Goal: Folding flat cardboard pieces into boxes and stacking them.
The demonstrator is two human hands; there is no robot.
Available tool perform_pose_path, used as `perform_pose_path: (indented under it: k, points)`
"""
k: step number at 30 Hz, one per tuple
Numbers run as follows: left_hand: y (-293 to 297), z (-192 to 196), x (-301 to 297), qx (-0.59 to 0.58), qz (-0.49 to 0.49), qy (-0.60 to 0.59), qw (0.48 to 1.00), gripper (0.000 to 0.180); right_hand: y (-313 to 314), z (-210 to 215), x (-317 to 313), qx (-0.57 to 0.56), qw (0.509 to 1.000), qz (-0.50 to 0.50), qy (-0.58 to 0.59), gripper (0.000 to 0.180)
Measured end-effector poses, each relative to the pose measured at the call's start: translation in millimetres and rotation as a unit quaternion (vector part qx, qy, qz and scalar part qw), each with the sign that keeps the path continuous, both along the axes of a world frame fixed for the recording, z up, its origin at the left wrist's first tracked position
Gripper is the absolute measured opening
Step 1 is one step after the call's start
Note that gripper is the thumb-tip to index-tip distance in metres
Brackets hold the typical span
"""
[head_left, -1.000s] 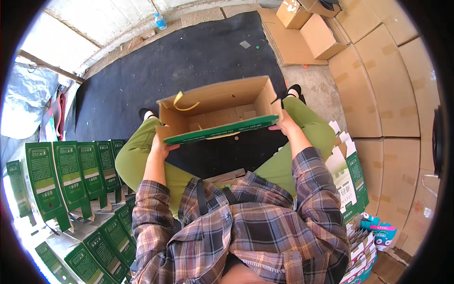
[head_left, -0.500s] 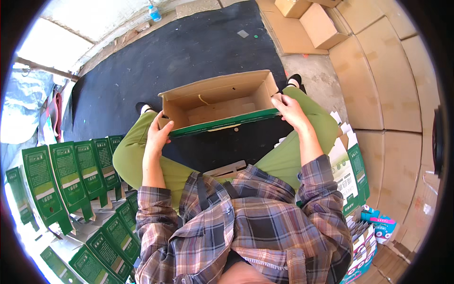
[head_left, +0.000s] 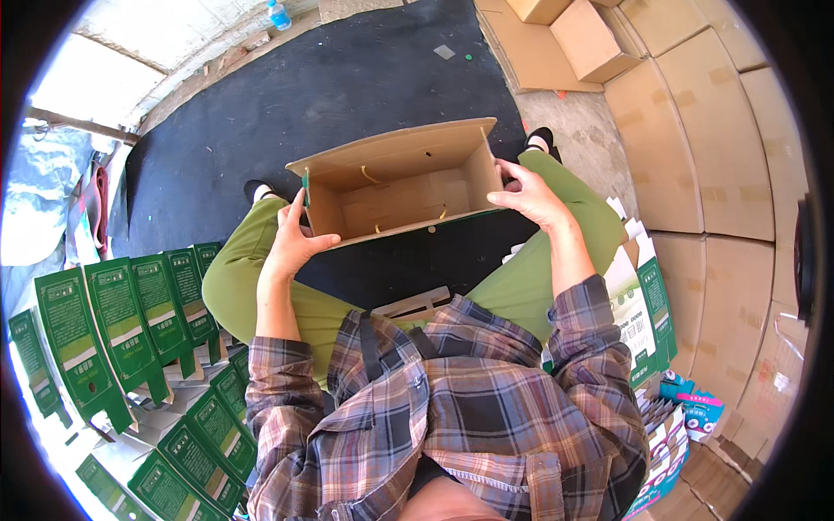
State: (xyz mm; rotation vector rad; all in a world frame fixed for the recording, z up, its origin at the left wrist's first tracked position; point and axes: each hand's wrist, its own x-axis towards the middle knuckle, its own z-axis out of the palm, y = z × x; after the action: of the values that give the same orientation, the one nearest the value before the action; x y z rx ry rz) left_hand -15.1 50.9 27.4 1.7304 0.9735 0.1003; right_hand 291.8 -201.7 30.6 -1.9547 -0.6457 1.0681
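Observation:
Between my knees I hold a cardboard gift box (head_left: 408,191), open at the top, with a plain brown inside and green outer faces. Short yellowish cord loops poke through its long walls. My left hand (head_left: 294,239) grips the left end, thumb over the near rim and fingers along the green end wall. At the opposite end my right hand (head_left: 532,198) has its thumb on the near corner and its fingers round the end wall. The box's outer bottom is hidden.
Rows of green printed box blanks (head_left: 122,321) stand at my left. More white-and-green blanks (head_left: 638,304) lie by my right knee. Tall brown cartons (head_left: 721,156) line the right side. A black mat (head_left: 347,78) covers the floor, with a blue bottle (head_left: 279,16) beyond it.
The box has tipped so that more of its inside and bottom shows and less of its green near face. My left hand has shifted slightly right, its thumb now across the near rim.

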Motion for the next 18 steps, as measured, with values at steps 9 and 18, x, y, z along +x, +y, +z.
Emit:
perform_pose_path:
  k: [9, 18]
  points:
    - [24, -28, -8, -0.154, -0.040, -0.018, 0.987, 0.100, 21, -27, 18, -0.006, 0.991, -0.019, 0.131, 0.068]
    - [22, -48, 2, -0.066, 0.058, -0.080, 0.993, 0.068, 21, -39, 12, 0.066, 0.990, -0.096, 0.080, 0.064]
